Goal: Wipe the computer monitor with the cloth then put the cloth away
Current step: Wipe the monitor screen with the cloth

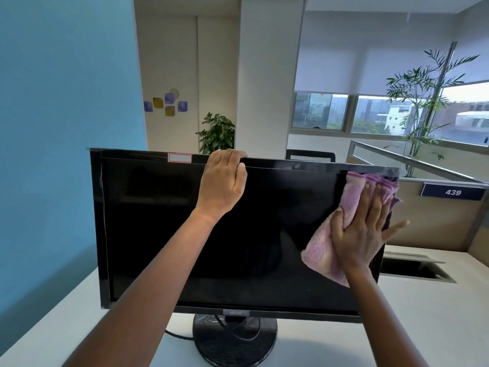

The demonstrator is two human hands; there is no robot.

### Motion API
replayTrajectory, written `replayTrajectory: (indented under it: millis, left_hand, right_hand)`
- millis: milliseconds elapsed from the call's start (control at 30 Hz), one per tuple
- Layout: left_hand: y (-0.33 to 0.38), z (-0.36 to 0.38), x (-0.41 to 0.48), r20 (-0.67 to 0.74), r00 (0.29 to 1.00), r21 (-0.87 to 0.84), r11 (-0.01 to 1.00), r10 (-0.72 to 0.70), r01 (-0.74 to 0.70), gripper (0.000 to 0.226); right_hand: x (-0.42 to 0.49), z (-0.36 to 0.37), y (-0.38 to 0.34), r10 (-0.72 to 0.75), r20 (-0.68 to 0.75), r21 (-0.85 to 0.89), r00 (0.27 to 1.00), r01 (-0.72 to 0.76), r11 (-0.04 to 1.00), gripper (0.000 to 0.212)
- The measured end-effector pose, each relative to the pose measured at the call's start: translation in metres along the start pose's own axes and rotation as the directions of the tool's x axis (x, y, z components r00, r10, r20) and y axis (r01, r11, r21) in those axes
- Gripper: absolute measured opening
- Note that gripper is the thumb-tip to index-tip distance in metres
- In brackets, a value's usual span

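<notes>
A black computer monitor [164, 229] with a dark screen stands on a round base in the middle of a white desk. My left hand [222, 181] grips the monitor's top edge near its centre, fingers hooked over the back. My right hand [365, 229] lies flat with spread fingers, pressing a pink-purple cloth [325, 247] against the upper right part of the screen. The cloth reaches up to the screen's top right corner and hangs down below my palm.
The white desk [423, 313] has an open cable hatch [415, 268] behind the monitor's right side. A black cable [177, 335] runs from the base. A blue wall stands at the left, a partition with sign 439 [452, 192] at the right.
</notes>
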State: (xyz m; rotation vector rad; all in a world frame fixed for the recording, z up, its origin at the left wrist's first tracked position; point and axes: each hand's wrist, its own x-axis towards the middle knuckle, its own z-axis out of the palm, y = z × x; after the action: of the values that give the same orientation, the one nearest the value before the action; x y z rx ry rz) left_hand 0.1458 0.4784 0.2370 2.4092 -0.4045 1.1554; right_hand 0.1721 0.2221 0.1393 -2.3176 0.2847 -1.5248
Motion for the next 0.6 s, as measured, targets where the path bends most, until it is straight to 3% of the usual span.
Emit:
replayTrajectory:
  millis: [167, 300, 467, 533, 600]
  left_hand:
    - [0.000, 0.001, -0.001, -0.008, 1.000, -0.012, 1.000, -0.019, 0.019, 0.044]
    - [0.000, 0.000, 0.000, -0.010, 1.000, -0.008, 1.000, -0.017, 0.016, 0.044]
    - [0.000, 0.001, 0.000, -0.037, 0.999, 0.022, 1.000, 0.010, -0.009, 0.061]
    - [-0.002, 0.000, 0.000, -0.030, 0.999, 0.022, 1.000, 0.021, -0.020, 0.065]
    - [-0.003, -0.001, 0.000, -0.016, 1.000, 0.016, 1.000, 0.017, -0.016, 0.058]
  right_hand:
    - [-0.016, 0.005, -0.038, 0.262, 0.037, 0.208, 0.964, -0.264, 0.942, 0.071]
    - [-0.027, 0.007, -0.078, 0.248, 0.079, 0.263, 0.965, -0.260, 0.929, 0.071]
    - [-0.051, 0.016, -0.135, -0.119, 0.140, 0.162, 0.983, 0.096, 0.982, 0.071]
    - [-0.066, 0.021, -0.148, -0.331, 0.180, 0.155, 0.926, 0.306, 0.939, 0.068]
    - [-0.078, 0.023, -0.152, -0.549, 0.172, 0.136, 0.818, 0.532, 0.836, 0.059]
